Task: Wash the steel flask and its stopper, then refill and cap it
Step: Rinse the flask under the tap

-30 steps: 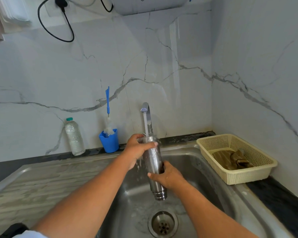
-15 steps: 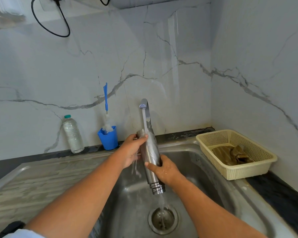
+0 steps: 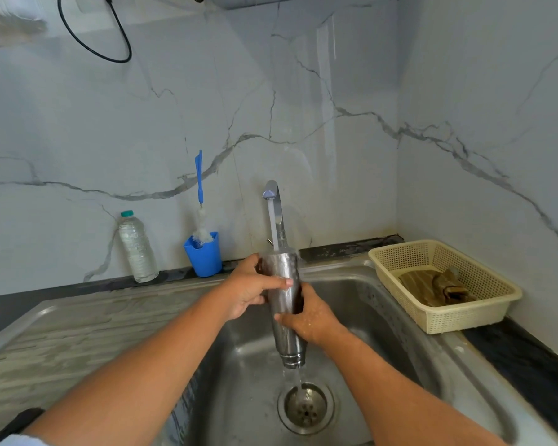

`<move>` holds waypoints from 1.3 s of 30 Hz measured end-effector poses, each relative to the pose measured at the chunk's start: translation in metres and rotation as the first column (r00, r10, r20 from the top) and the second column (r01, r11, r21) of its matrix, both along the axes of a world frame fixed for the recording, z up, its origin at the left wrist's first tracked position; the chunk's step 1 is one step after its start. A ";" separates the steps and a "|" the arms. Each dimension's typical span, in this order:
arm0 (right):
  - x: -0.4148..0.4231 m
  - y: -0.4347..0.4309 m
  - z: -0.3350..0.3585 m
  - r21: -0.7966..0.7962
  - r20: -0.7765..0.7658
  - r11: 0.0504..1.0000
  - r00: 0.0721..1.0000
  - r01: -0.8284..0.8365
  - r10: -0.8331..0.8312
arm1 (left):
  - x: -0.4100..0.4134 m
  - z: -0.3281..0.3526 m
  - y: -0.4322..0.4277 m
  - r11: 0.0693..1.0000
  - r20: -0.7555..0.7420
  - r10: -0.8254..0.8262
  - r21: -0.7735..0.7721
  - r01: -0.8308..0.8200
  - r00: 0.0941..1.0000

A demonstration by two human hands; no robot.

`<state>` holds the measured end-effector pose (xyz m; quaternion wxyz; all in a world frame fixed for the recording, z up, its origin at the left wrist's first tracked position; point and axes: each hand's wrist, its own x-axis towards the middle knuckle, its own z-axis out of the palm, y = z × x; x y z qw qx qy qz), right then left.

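steel flask (image 3: 287, 336): held upside down and near upright over the sink basin, its flat base at 12 o'clock right under the tap and its threaded neck at 6 o'clock, above the drain
left hand (image 3: 248, 291): at 9 o'clock of the flask, the grip closed round the upper body, thumb lying across the front and fingers curled behind
right hand (image 3: 313, 317): at 3 o'clock of the flask and lower down, the grip wrapped round the middle of the body, thumb in front, skin wet
tap (image 3: 273, 201): curved spout at 12 o'clock of the sink, running
water (image 3: 273, 223): a straight stream lands on the flask's base; a thinner run falls from the neck toward the drain
sink (image 3: 384, 317): steel, wet inside
drain (image 3: 305, 408): round strainer at 6 o'clock of the flask
drainboard (image 3: 78, 333): at 9 o'clock of the basin, streaked
blue cup (image 3: 203, 255): against the wall at 10 o'clock of the flask, with a bottle brush (image 3: 200, 188) standing in it, handle up
plastic bottle (image 3: 137, 249): upright, capped, at 9 o'clock of the cup, near it
basket (image 3: 448, 317): cream, at 3 o'clock of the basin, resting on the sink rim beside the dark tabletop (image 3: 529, 365)
cloth (image 3: 435, 286): brownish, crumpled inside the basket
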<state>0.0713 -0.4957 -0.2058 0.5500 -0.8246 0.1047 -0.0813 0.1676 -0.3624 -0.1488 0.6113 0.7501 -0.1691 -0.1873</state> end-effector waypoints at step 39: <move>-0.004 -0.003 0.007 0.004 0.053 0.998 0.996 0.065 -0.066 | 0.067 0.016 -0.034 0.958 -0.169 0.235 -0.127 -0.257 0.957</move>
